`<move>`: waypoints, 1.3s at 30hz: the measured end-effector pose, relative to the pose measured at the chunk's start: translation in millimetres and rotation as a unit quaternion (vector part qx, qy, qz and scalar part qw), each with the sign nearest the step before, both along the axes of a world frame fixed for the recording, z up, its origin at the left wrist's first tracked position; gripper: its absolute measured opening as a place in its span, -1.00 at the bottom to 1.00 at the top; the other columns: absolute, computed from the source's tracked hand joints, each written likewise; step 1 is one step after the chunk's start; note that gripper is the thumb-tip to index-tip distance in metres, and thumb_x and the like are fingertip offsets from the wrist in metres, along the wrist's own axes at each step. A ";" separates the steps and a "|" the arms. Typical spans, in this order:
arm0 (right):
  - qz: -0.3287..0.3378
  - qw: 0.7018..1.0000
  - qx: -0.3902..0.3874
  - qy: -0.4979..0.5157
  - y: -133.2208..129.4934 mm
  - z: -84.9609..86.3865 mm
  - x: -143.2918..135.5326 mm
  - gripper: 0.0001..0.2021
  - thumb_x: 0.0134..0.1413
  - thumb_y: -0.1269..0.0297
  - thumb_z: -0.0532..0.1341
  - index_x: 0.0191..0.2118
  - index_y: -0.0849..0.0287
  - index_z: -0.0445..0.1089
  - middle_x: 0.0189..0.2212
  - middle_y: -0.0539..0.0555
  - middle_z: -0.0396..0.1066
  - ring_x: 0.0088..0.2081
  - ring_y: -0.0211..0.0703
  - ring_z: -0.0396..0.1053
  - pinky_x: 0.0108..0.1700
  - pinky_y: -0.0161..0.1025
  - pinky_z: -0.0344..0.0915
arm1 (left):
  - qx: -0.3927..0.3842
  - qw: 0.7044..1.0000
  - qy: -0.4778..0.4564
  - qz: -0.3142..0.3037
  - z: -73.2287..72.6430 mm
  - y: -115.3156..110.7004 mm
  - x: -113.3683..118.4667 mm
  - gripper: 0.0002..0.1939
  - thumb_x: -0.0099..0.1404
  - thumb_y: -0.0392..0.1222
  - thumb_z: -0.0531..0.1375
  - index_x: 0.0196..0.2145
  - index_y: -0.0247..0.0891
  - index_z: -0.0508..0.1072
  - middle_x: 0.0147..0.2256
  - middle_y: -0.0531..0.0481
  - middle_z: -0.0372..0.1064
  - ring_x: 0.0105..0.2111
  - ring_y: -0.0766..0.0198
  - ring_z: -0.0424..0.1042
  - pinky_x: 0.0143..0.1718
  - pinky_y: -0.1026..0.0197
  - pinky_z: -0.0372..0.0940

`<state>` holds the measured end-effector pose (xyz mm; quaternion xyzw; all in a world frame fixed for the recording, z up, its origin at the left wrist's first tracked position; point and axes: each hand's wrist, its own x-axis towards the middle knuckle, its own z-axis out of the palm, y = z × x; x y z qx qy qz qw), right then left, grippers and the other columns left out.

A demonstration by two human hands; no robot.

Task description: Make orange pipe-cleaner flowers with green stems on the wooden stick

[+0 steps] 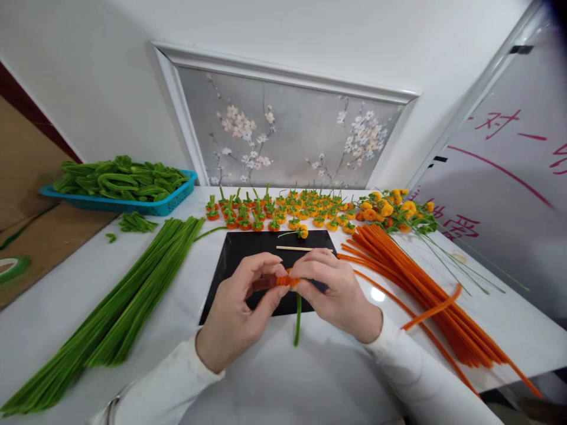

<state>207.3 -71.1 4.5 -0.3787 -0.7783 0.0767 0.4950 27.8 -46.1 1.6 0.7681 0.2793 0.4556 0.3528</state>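
Between my two hands is a small orange pipe-cleaner flower [287,281], with a green pipe-cleaner stem [298,321] hanging below it. My left hand [245,301] pinches the flower from the left, thumb and fingers on its edge. From the other side my right hand [334,289] grips it with thumb and fingertips. Both hands hover over a black board [230,254]. A pale thin stick [301,248] lies on the board behind the fingers, and a small yellow flower [303,232] rests at its far edge.
Green pipe cleaners [128,295] lie at left, orange ones [425,289] at right. A blue basket [163,206] holds green pieces. Rows of small orange and yellow flowers [270,212] stand behind the board, beside a pile of finished-looking yellow flowers [385,209]. Green tape [15,268] sits far left.
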 end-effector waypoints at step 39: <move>0.035 0.990 -0.121 0.062 4.4 1.0 -0.1 -0.97 0.12 0.39 0.19 -0.32 0.15 0.36 -0.38 -0.02 0.40 -0.33 -0.29 0.33 -0.22 -0.33 0.27 | 0.131 0.987 0.085 0.034 -12.9 12.5 -5.4 -0.66 0.22 -0.38 0.19 -0.07 -0.10 0.33 -0.21 0.07 0.43 -0.29 0.35 0.47 -0.21 0.32 0.40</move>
